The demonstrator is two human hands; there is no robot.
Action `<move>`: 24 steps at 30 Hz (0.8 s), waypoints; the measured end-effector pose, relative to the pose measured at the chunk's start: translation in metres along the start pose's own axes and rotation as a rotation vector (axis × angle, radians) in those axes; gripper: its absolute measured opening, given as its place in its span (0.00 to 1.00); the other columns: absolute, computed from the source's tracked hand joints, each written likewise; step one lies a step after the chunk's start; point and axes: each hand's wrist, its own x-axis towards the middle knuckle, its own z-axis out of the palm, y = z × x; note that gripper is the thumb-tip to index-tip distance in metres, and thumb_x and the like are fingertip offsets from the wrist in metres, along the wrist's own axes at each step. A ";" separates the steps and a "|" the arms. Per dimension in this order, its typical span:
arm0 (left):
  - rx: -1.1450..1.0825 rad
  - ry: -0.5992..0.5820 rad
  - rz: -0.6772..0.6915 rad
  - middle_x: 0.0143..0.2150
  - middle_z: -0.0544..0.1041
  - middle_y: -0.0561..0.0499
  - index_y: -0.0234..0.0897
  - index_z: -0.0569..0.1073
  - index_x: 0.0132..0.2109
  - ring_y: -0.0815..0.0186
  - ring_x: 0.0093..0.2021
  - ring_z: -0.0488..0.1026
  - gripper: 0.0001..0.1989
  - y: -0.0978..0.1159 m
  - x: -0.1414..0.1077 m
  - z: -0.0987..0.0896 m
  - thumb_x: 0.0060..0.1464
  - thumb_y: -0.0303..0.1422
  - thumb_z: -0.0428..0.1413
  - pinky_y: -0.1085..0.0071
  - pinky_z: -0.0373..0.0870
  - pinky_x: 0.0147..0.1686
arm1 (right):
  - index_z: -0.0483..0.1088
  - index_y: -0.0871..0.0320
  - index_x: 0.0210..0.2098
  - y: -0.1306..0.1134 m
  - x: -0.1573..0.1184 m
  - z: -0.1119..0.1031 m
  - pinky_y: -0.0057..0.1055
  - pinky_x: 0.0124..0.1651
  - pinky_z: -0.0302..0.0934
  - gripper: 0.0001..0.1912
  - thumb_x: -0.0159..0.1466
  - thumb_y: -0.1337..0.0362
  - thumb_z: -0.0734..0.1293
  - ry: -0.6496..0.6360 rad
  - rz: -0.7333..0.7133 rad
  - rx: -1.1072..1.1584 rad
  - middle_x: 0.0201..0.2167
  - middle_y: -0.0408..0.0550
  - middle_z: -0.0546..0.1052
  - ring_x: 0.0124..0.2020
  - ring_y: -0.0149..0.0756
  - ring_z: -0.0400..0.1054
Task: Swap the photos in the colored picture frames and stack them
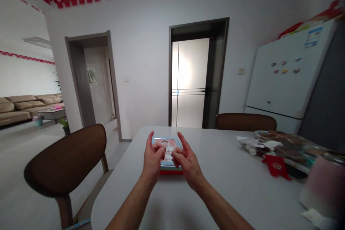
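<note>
My left hand [153, 158] and my right hand [188, 161] are held up over the near part of the white table [221, 172]. On each, the index finger is stretched forward, apart from the other fingers, which are curled inward. Neither hand appears to grip anything. Between and behind them lies a light-blue framed picture [168, 152], partly covered by my fingers. It shows a figure on a pinkish ground. Beneath its near edge a red layer [171, 172] shows; whether it is a separate thing I cannot tell.
On the table's right are plastic-wrapped items [288, 143], a red packet [277, 167] and a blurred pink container [323, 183]. Brown-backed chairs stand at the left [70, 158] and far side [246, 121]. A white fridge [283, 86] stands behind at right.
</note>
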 end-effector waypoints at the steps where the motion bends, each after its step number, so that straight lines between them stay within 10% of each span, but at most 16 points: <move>1: -0.052 -0.068 0.027 0.21 0.65 0.61 0.43 0.54 0.56 0.74 0.22 0.64 0.34 0.013 -0.007 0.010 0.40 0.28 0.54 0.75 0.63 0.28 | 0.42 0.51 0.58 -0.014 -0.004 0.009 0.23 0.21 0.48 0.36 0.52 0.66 0.60 -0.043 -0.009 0.108 0.14 0.32 0.56 0.16 0.24 0.49; 6: -0.367 -0.372 0.052 0.22 0.65 0.61 0.46 0.47 0.58 0.75 0.22 0.63 0.38 0.038 -0.035 0.028 0.40 0.24 0.53 0.76 0.61 0.27 | 0.46 0.46 0.56 -0.040 -0.019 0.016 0.22 0.20 0.43 0.36 0.49 0.71 0.59 -0.070 0.042 0.325 0.14 0.32 0.55 0.16 0.23 0.45; 11: -0.404 -0.320 -0.037 0.20 0.65 0.62 0.46 0.48 0.57 0.74 0.20 0.62 0.38 0.020 -0.037 0.021 0.39 0.26 0.56 0.78 0.58 0.22 | 0.48 0.50 0.56 -0.022 -0.023 0.010 0.22 0.20 0.43 0.36 0.49 0.70 0.61 -0.039 0.098 0.341 0.13 0.31 0.56 0.16 0.23 0.46; 15: -0.415 -0.212 -0.164 0.14 0.62 0.62 0.37 0.66 0.35 0.78 0.15 0.57 0.17 0.010 -0.029 0.019 0.41 0.44 0.56 0.81 0.51 0.17 | 0.67 0.58 0.36 -0.015 -0.018 0.009 0.22 0.18 0.44 0.14 0.52 0.58 0.62 0.061 0.168 0.382 0.13 0.35 0.61 0.14 0.23 0.50; 18: -0.378 -0.258 -0.301 0.08 0.57 0.60 0.35 0.60 0.17 0.79 0.09 0.50 0.27 0.005 -0.024 0.017 0.45 0.56 0.43 0.80 0.43 0.12 | 0.60 0.60 0.13 -0.011 -0.014 0.009 0.22 0.15 0.40 0.24 0.53 0.47 0.58 0.105 0.290 0.363 0.08 0.37 0.59 0.10 0.21 0.47; 24: -0.315 -0.318 -0.463 0.05 0.56 0.57 0.36 0.56 0.13 0.80 0.06 0.45 0.32 0.001 -0.024 0.014 0.46 0.58 0.33 0.80 0.36 0.11 | 0.52 0.59 0.08 -0.005 -0.013 0.012 0.20 0.12 0.33 0.30 0.51 0.40 0.54 0.069 0.424 0.284 0.04 0.35 0.52 0.07 0.19 0.42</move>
